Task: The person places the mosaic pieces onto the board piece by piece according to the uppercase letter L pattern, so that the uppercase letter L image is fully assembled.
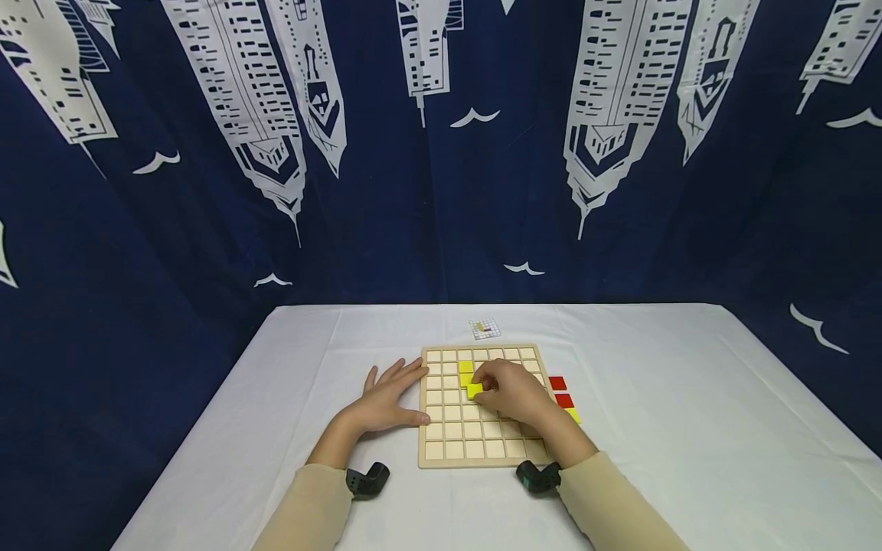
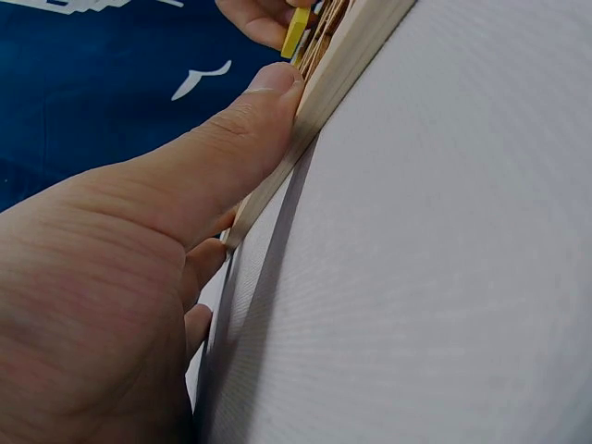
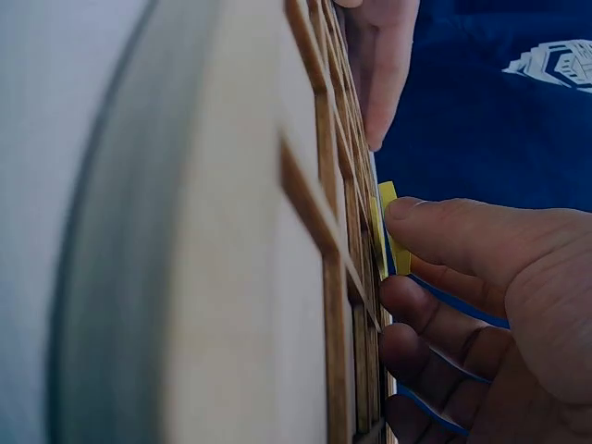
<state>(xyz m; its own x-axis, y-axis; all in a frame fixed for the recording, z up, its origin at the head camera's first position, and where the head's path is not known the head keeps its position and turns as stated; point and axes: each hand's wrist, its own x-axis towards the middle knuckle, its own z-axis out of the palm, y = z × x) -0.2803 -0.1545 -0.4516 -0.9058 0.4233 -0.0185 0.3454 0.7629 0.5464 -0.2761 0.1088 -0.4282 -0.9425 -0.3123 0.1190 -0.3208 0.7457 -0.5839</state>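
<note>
Yellow tile (image 1: pixel 475 391) is pinched between the thumb and fingers of the right hand (image 1: pixel 512 392), over the gridded board (image 1: pixel 475 463); whether it touches the squares is hard to tell. The right hand hides part of the grid. Just beyond its fingertips, two set tiles (image 1: pixel 465 367) lie in the board. The left hand (image 1: pixel 387 402), spread and holding nothing, rests against the board's edge; the right wrist view cuts it off at the top. Outside the right hand lie two red squares (image 1: pixel 557 383) and a last yellow piece (image 1: pixel 573 415), only partly showing beside the forearm. Beyond both hands, a small card (image 1: pixel 485 329) bears a pattern too small to read.
</note>
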